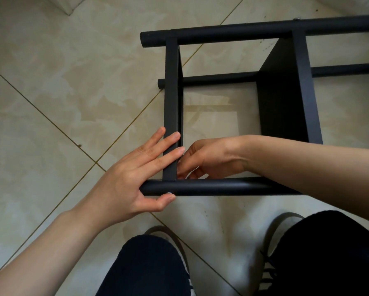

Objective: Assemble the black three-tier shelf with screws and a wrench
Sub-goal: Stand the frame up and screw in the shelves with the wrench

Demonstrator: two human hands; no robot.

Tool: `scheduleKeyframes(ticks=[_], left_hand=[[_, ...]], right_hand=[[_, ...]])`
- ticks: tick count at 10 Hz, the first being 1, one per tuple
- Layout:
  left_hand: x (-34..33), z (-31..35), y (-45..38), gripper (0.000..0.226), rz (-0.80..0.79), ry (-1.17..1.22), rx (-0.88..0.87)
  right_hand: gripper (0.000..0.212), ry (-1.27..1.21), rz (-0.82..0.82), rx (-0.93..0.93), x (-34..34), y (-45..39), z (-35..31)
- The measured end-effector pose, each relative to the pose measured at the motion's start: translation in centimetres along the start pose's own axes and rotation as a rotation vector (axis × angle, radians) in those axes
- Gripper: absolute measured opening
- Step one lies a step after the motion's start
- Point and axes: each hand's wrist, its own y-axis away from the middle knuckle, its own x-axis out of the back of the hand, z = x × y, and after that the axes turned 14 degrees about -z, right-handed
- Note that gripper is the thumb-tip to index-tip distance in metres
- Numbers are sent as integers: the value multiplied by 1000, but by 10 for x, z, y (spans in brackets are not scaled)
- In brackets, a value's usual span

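Note:
The black shelf frame (222, 35) lies on its side on the tiled floor, with round tube legs and flat boards between them. My left hand (134, 178) holds the end of the near tube (211, 186): fingers lie straight over the left board (171, 99), thumb curled under the tube next to a silver screw head (169, 192). My right hand (205, 159) reaches inside the frame behind that board, fingers curled at the corner joint; what they pinch is hidden. No wrench is visible.
A second board (286, 92) stands further right in the frame. My knees (149, 268) in dark trousers and striped shoes (269, 268) are at the bottom. A white edge (350, 3) shows at the top right. Beige tiled floor (72, 82) lies to the left.

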Motion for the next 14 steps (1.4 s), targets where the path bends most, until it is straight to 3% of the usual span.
scheduleKeyframes(ticks=[7, 9, 14], left_hand=[[0, 1, 0, 74, -1, 2, 10], [0, 1, 0, 74, 1, -1, 12], [-3, -2, 1, 80, 16, 30, 1]], right_hand=[[10, 15, 119, 10, -8, -4, 1], [15, -32, 10, 53, -2, 4, 3], [8, -72, 49, 52, -8, 1, 1]])
